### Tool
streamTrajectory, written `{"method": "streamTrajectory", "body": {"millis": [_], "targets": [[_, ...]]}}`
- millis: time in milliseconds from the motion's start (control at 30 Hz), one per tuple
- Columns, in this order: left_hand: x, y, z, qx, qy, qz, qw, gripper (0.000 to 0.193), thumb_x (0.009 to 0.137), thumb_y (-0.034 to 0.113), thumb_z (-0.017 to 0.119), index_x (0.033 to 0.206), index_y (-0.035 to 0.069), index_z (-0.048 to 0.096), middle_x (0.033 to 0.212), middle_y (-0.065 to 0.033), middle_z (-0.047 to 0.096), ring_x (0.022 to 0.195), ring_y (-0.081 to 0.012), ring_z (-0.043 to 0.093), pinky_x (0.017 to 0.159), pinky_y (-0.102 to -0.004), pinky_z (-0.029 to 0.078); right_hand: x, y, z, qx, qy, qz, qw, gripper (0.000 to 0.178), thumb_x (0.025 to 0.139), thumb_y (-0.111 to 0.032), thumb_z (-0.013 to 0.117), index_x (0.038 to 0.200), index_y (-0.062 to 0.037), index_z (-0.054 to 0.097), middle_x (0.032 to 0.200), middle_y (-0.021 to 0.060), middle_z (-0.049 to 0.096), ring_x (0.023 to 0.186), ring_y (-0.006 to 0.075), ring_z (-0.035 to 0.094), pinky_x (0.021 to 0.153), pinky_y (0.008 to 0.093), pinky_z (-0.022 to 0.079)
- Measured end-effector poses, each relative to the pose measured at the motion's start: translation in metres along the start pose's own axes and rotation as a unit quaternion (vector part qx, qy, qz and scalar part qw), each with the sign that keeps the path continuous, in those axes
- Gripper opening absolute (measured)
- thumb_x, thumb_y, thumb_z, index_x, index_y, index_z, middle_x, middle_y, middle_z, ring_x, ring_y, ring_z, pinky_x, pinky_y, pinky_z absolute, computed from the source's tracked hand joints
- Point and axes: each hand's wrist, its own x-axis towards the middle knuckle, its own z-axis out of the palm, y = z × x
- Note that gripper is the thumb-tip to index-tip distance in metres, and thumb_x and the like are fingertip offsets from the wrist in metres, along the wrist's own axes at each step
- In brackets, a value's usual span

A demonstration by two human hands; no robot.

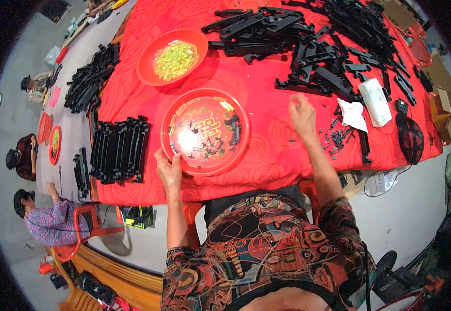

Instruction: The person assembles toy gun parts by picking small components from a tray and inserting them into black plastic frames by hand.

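Red patterned cloth (272,150) covers the work table, and a grey-covered table (70,135) adjoins it on the left, with a seated person (57,223) alongside. Near the front edge of the red cloth stands a round red tray (205,171) containing small dark parts (233,129), several of them clustered at its right side. Left hand (169,173): positioned at the tray's lower-left rim, thumb at the rim, fingers outside it and parted from the thumb; whether they grip the rim cannot be told. The small dark parts lie inward of this thumb, to its right. Right hand (303,115): raised to the right of the tray and well apart from it, fingers curled, thumb and forefinger close together; whether a part is held between them cannot be told. Loose black pieces (335,140) lie on the cloth to the right of this hand, and piled black bars (313,65) lie beyond its fingertips. A red bowl (145,66) of yellow-green pieces (175,60) is located just beyond the tray; aligned black bars (119,150) lie to its left.
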Motion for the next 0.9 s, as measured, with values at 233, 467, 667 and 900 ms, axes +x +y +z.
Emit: {"method": "streamTrajectory", "body": {"millis": [233,467,667,900], "targets": [[-0.035,0.034,0.022,0.022,-0.008,-0.01,1.0,0.041,0.078,0.014,0.065,0.111,0.001,0.044,0.075,-0.02,0.063,0.07,-0.0323,0.064,0.058,-0.0404,0.048,0.033,-0.021,0.015,0.041,-0.021,0.018,0.999,0.024,0.083,-0.016,0.054,0.102,-0.0012,0.056,0.075,0.0186,0.062,0.067,0.0278,0.061,0.061,0.0381,0.048],[-0.035,0.049,0.009,0.217,0.035,0.106,0.97,0.025,0.079,0.015,0.066,0.095,0.0,0.055,0.075,-0.0161,0.061,0.07,-0.0338,0.06,0.062,-0.0417,0.047,-0.023,-0.068,0.016,0.173,-0.042,0.039,0.983,0.019,0.087,-0.014,0.05,0.092,-0.0002,0.062,0.066,0.0043,0.053,0.06,0.0092,0.047,0.054,0.0271,0.039],[-0.01,0.053,0.017,0.23,0.045,0.207,0.95,0.015,0.077,0.01,0.064,0.087,0.001,0.057,0.078,-0.0138,0.056,0.076,-0.0317,0.054,0.068,-0.0411,0.044,-0.05,-0.053,0.005,0.097,-0.09,0.092,0.987,0.015,0.086,-0.014,0.053,0.088,-0.0006,0.059,0.058,0.009,0.052,0.055,0.0135,0.051,0.05,0.0326,0.04],[0.055,0.074,0.041,0.202,0.025,0.338,0.919,0.008,0.077,0.011,0.062,0.077,0.005,0.057,0.075,-0.0115,0.054,0.069,-0.0309,0.054,0.063,-0.0412,0.043,-0.088,-0.036,0.014,-0.021,-0.042,0.005,0.999,0.01,0.081,-0.013,0.055,0.087,-0.0042,0.056,0.08,0.0185,0.061,0.07,0.0376,0.059,0.059,0.0472,0.046]]}}
